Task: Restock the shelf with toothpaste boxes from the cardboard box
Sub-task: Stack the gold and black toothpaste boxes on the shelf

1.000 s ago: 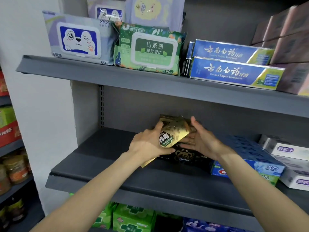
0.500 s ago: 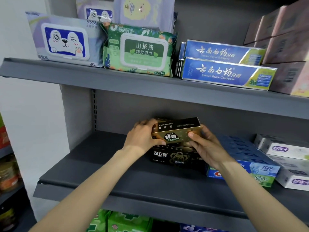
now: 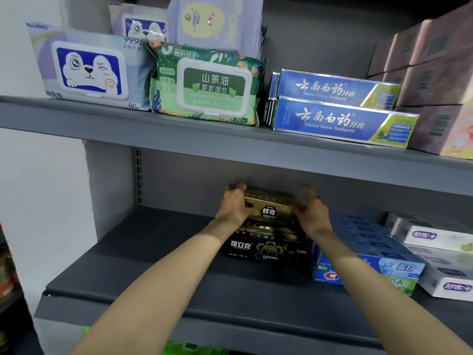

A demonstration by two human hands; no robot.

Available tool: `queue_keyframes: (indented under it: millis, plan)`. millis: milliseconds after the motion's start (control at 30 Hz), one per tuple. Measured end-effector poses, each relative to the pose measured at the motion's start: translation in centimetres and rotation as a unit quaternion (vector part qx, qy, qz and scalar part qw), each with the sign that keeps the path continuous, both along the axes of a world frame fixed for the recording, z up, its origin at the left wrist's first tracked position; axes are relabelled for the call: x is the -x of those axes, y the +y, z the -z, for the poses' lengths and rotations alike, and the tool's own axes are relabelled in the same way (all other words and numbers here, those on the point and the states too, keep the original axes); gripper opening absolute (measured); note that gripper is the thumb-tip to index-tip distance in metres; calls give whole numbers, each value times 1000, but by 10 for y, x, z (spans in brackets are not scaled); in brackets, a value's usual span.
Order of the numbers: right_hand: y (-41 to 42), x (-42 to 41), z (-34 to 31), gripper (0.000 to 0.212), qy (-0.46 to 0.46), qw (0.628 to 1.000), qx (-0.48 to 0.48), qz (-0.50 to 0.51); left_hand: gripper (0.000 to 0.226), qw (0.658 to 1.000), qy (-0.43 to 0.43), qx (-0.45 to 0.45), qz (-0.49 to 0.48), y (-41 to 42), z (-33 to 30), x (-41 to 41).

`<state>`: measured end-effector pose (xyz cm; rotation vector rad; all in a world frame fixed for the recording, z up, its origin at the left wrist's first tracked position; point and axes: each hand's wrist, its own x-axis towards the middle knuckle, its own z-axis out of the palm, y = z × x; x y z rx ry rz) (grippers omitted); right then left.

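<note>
Shelf unit: two grey shelves seen; the lower shelf [image 3: 153, 272] is being stocked, its left half bare.
Upper shelf [image 3: 128, 129]: four wipe packs counted, two blue toothpaste boxes [image 3: 340, 124] fully seen with edges of more behind, pink cartons at right, number unclear.
Lower right stock: blue toothpaste stack [image 3: 368, 265], then white boxes [image 3: 440, 242], two labelled fronts counted; stack depth cannot be told.
Black-gold stack [image 3: 266, 249]: one black front box at the bottom, at least one more above it; exact count hidden by hands.
Gold toothpaste box [image 3: 268, 208]: one, on top of that stack, long axis left-right, parallel to the shelf edge, near the back wall.
Left hand [image 3: 234, 208]: closed on the box's left end.
Right hand [image 3: 311, 213]: closed on the right end, blurred.
Key relation: box held between both hands, neither nearer; free space lies behind and left.
Next move, judged: box to be squared on the stack, then let go.
Cardboard box: not in view.
</note>
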<state>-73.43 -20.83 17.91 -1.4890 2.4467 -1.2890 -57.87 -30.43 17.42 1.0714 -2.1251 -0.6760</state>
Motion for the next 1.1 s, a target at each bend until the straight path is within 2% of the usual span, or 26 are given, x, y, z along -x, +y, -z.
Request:
queue_keyframes:
  millis: [67, 167, 367, 433, 567, 700, 900, 1000, 1100]
  plan:
    - [-5, 0, 4, 49, 53, 997, -46, -7, 63, 998, -58, 38, -7, -1, 9, 5]
    - [-11, -2, 11, 48, 79, 991, -104, -18, 65, 973, -168, 150, -55, -2, 18, 8]
    - [-8, -9, 14, 57, 118, 981, -152, -14, 58, 963, -201, 177, -25, -8, 11, 0]
    - [-4, -15, 15, 56, 141, 981, -134, -6, 55, 963, -189, 191, -18, -4, 8, -8]
    - [16, -50, 18, 41, 138, 990, -20, 1, 43, 962, -150, 229, 4, 25, 6, -32]
    - [48, -102, 23, 24, 132, 989, 60, -19, 28, 964, -164, 208, 29, 70, 1, -63]
    - [116, -177, 44, 22, 103, 987, 68, -99, 24, 969, -134, 206, 8, 149, 25, -142]
    - [158, -223, 65, 18, 82, 988, 15, -131, 18, 979, -121, 163, -22, 195, 53, -188]
    - [198, -270, 95, 21, 79, 979, -86, -165, 17, 986, -125, 89, -64, 242, 86, -241]
